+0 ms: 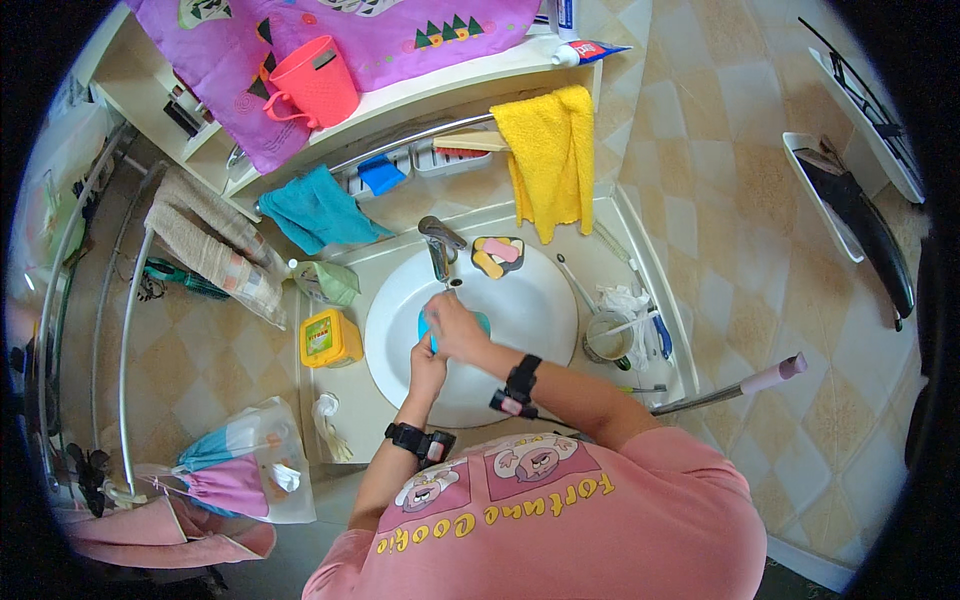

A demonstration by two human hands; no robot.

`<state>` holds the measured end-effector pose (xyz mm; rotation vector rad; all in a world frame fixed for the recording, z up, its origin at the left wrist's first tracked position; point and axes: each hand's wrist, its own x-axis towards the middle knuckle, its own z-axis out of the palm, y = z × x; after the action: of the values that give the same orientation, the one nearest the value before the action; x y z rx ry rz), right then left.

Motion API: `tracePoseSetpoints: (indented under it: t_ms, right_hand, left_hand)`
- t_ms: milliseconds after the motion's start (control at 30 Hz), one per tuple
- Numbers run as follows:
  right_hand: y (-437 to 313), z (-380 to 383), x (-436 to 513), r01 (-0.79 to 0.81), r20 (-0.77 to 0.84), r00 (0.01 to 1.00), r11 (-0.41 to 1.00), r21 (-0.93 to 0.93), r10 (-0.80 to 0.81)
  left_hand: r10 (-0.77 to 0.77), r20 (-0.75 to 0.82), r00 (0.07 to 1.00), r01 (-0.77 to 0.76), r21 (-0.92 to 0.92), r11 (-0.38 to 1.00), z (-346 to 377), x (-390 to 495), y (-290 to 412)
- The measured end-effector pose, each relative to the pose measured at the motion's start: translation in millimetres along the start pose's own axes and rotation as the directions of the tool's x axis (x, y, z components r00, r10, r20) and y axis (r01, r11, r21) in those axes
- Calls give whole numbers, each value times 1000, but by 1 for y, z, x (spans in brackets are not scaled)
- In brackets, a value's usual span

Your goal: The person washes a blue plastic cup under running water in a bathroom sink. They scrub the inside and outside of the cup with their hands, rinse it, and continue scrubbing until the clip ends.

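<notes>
Both my hands are over the white washbasin (525, 352), below the metal tap (439, 251). A blue object (424, 324) lies between and behind them, mostly hidden, so its kind is unclear. My left hand (428, 371) grips its near edge. Bent over the same object, my right hand (456, 330) is close under the spout, and its fingertips are blurred. Whether the right fingers hold the object or only rub it cannot be told. On the basin's back rim sits a dark soap dish (515, 259) with pink and yellow soap bars.
Left of the basin stand a yellow tub (330, 339) and a green pouch (326, 281). To its right are a cup (608, 337), toothbrushes and crumpled white plastic (637, 307). A yellow towel (551, 157) and a teal cloth (322, 210) hang behind from a rail.
</notes>
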<state>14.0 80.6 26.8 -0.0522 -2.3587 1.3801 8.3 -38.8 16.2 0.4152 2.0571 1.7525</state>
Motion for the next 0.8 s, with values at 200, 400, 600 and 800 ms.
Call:
tracePoseSetpoints:
  t_ms: [200,400,600,800]
  right_hand:
    - [-13,3,3,176,-15,984,982,-74,-178]
    - [-9,-11,34,-170,201,968,980,100,148]
    - [-19,3,-4,140,-62,987,986,-85,-145]
    - [-9,-7,55,-112,245,963,993,-25,114]
  left_hand:
    - [192,-4,981,-187,203,961,-3,-2,-5]
    - [225,98,969,-244,265,933,-8,-10,7]
    - [170,3,986,-168,144,975,-7,1,1]
    - [340,167,925,-379,376,846,-26,-10,10]
